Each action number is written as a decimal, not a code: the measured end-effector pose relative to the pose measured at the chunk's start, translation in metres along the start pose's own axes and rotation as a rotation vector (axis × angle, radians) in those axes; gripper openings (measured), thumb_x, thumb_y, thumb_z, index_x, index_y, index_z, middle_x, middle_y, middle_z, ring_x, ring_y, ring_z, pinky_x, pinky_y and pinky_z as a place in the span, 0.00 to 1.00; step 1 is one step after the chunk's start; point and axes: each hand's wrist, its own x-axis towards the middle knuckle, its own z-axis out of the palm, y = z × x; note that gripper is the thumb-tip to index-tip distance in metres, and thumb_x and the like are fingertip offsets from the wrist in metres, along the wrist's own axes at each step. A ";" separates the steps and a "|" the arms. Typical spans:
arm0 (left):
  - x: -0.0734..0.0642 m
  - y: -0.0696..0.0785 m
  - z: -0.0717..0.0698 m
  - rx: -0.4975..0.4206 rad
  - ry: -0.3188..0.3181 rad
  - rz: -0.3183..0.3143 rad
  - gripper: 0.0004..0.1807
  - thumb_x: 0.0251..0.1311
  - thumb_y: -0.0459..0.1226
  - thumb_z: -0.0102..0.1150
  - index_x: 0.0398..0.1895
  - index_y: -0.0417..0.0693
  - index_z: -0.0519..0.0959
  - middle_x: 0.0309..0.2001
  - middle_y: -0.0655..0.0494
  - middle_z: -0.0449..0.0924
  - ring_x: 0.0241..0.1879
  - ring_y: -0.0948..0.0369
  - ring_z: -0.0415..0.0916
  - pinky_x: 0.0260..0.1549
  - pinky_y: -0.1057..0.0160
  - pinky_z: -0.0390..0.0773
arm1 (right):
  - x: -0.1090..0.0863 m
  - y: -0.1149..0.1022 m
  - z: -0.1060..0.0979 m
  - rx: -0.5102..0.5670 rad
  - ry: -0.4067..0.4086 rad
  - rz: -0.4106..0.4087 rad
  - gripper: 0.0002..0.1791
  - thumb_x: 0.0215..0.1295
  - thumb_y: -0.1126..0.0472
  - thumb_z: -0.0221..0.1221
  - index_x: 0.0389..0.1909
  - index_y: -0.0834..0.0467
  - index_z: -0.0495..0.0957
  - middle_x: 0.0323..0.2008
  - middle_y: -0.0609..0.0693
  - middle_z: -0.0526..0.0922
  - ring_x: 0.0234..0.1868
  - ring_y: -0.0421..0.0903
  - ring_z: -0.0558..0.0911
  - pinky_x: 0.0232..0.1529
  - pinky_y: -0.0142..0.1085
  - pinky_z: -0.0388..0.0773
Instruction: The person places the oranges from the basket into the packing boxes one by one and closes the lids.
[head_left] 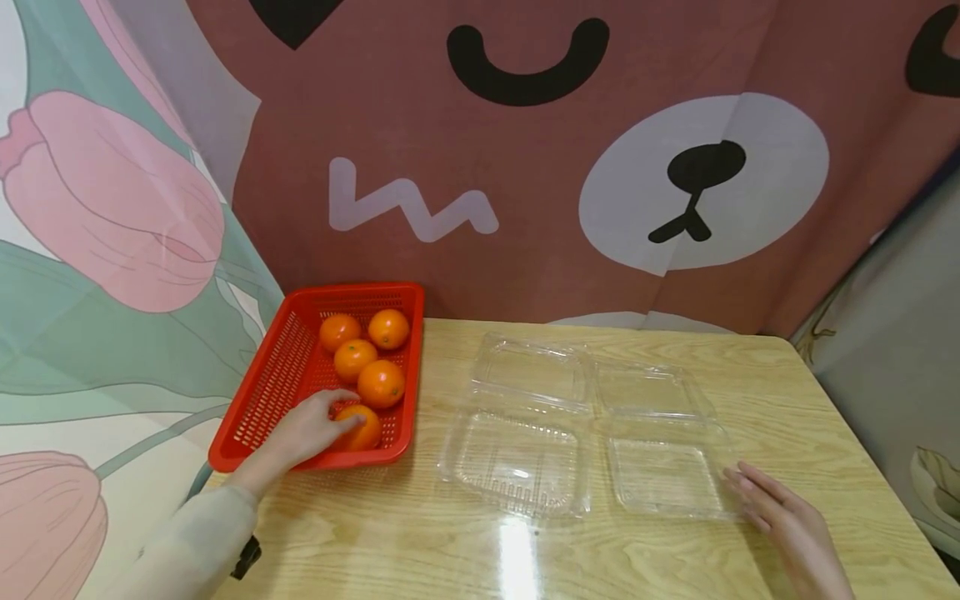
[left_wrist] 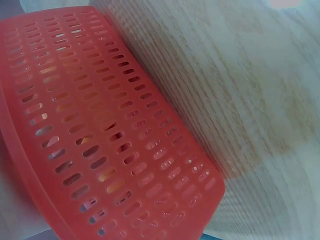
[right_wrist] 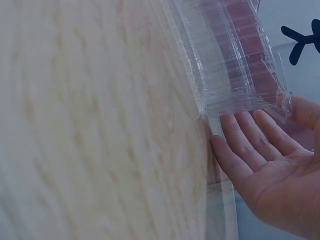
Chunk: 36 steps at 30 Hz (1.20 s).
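My left hand [head_left: 311, 427] reaches into a red plastic basket [head_left: 251, 408], its thumb and fingers curled round the nearest orange [head_left: 363, 429]. Beyond it in the basket lie several more, one of them a round orange [head_left: 381, 383] close to my fingertips. In the left wrist view the slotted basket wall [left_wrist: 100, 125] hides that hand. On the right, my right hand [head_left: 787, 521] has its fingers extended at the corner of a clear plastic clamshell box [head_left: 663, 475]. The right wrist view shows the palm of the hand [right_wrist: 270, 175] and the thumb by the box's rim [right_wrist: 280, 100].
A second clear clamshell box [head_left: 517, 458] lies with its lid folded back between the basket and the other box. Both rest on a wood-grain table [head_left: 405, 533]. A printed curtain [head_left: 525, 267] hangs behind the table, with a flowered one [head_left: 112, 350] at the left.
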 end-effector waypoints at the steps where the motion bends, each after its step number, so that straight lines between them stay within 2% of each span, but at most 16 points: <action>1: 0.001 0.000 0.001 0.001 -0.005 -0.001 0.27 0.63 0.51 0.62 0.59 0.44 0.78 0.56 0.43 0.79 0.54 0.46 0.75 0.53 0.41 0.73 | 0.000 0.000 0.000 -0.001 0.000 0.002 0.11 0.75 0.55 0.55 0.49 0.34 0.76 0.48 0.28 0.81 0.47 0.21 0.77 0.43 0.23 0.77; 8: 0.003 0.002 0.004 -0.012 -0.059 -0.033 0.28 0.63 0.52 0.63 0.60 0.44 0.77 0.55 0.44 0.79 0.51 0.48 0.75 0.54 0.41 0.72 | 0.000 0.001 0.001 -0.007 -0.008 -0.002 0.10 0.75 0.55 0.54 0.51 0.36 0.75 0.48 0.28 0.81 0.47 0.21 0.77 0.44 0.23 0.77; 19: 0.004 0.006 0.006 -0.032 -0.126 -0.065 0.38 0.59 0.55 0.65 0.66 0.40 0.71 0.56 0.42 0.78 0.52 0.48 0.74 0.56 0.41 0.71 | -0.002 0.001 0.002 0.009 -0.007 -0.016 0.11 0.76 0.57 0.53 0.48 0.35 0.76 0.48 0.29 0.82 0.47 0.23 0.78 0.43 0.25 0.78; 23: 0.006 0.004 0.007 -0.029 -0.126 -0.053 0.38 0.59 0.53 0.65 0.66 0.40 0.70 0.57 0.41 0.77 0.53 0.47 0.74 0.56 0.41 0.71 | 0.000 0.000 0.002 -0.007 0.007 0.024 0.10 0.74 0.54 0.55 0.49 0.35 0.76 0.47 0.27 0.81 0.46 0.21 0.77 0.43 0.25 0.78; 28: 0.006 0.002 0.007 -0.032 -0.113 -0.042 0.36 0.59 0.52 0.66 0.65 0.40 0.71 0.58 0.40 0.77 0.55 0.46 0.73 0.57 0.41 0.70 | 0.002 0.001 0.000 -0.022 0.025 0.048 0.12 0.72 0.52 0.57 0.54 0.38 0.75 0.47 0.26 0.81 0.46 0.20 0.76 0.44 0.26 0.78; 36: 0.006 0.000 0.004 -0.037 -0.067 -0.029 0.36 0.59 0.53 0.65 0.64 0.40 0.71 0.57 0.40 0.77 0.54 0.44 0.74 0.55 0.40 0.71 | 0.002 0.000 0.000 -0.058 0.023 0.072 0.26 0.72 0.50 0.57 0.68 0.48 0.66 0.47 0.25 0.80 0.46 0.19 0.75 0.44 0.25 0.78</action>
